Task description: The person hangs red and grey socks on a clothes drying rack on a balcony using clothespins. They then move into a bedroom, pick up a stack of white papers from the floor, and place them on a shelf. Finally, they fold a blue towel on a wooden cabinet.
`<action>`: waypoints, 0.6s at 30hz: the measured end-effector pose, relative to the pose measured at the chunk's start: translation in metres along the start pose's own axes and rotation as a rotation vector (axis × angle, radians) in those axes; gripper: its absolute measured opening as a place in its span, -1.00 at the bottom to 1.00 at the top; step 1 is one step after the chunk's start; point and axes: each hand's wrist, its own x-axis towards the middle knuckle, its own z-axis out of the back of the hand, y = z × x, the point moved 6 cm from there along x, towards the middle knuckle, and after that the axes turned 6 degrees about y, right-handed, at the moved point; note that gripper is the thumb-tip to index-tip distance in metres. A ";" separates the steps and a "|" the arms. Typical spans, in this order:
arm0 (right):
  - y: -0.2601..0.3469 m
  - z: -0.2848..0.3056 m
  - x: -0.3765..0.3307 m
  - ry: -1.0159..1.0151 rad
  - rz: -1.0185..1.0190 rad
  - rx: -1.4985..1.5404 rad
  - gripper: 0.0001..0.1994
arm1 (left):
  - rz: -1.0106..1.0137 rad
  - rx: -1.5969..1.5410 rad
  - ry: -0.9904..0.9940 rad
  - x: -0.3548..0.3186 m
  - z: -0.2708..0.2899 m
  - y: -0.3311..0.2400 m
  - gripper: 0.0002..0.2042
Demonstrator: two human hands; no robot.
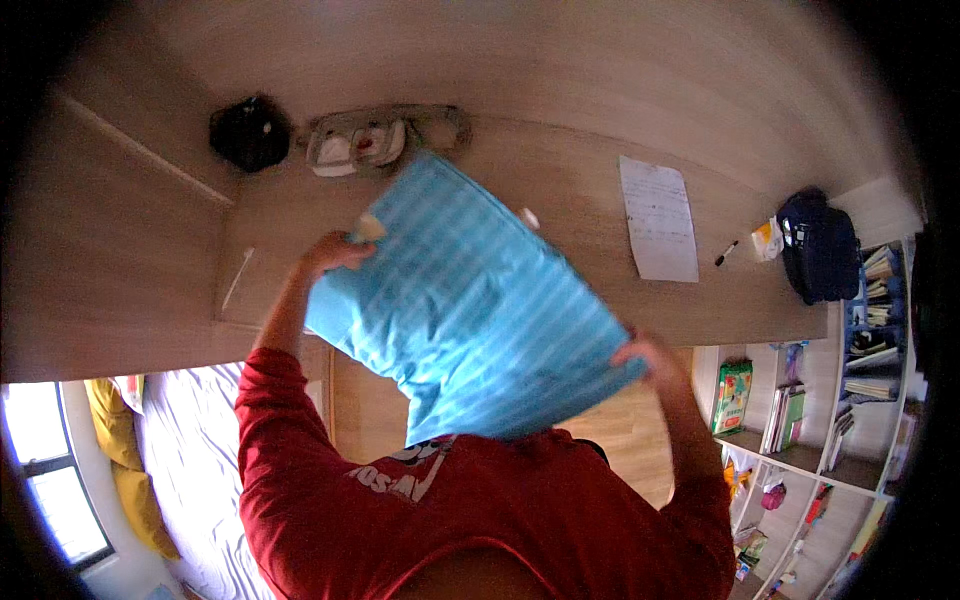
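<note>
A large light-blue cloth piece (480, 290) with pale stripes is held up in front of my chest, tilted, its edges fairly straight and its lower left part wrinkled. My left hand (338, 253) grips its left edge, beside a small yellowish patch (371, 228). On the lower right corner, the fingers of my right hand (648, 356) are closed, slightly blurred. Whether the cloth is one layer or a case cannot be made out. A small whitish bit (529, 217) shows at its upper edge.
Behind the cloth is a wooden desk (560, 190) with a black container (251, 133), a clear tray of small items (340, 150), a written sheet (660, 220), a pen (726, 253) and a dark blue bag (818, 245). Shelves (800, 458) stand right; a bed (190, 440) lies left.
</note>
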 end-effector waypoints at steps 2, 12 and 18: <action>0.068 0.018 0.033 0.076 0.200 0.188 -0.64 | -0.092 -0.145 -0.176 -0.020 0.033 0.024 -0.50; 0.191 0.041 0.147 -0.579 0.548 -0.845 -0.61 | 0.033 -0.101 -0.534 -0.021 0.055 0.210 -0.65; 0.075 -0.031 0.203 -0.350 0.195 -0.690 -0.23 | -0.065 0.431 -0.830 -0.062 -0.001 0.127 -0.67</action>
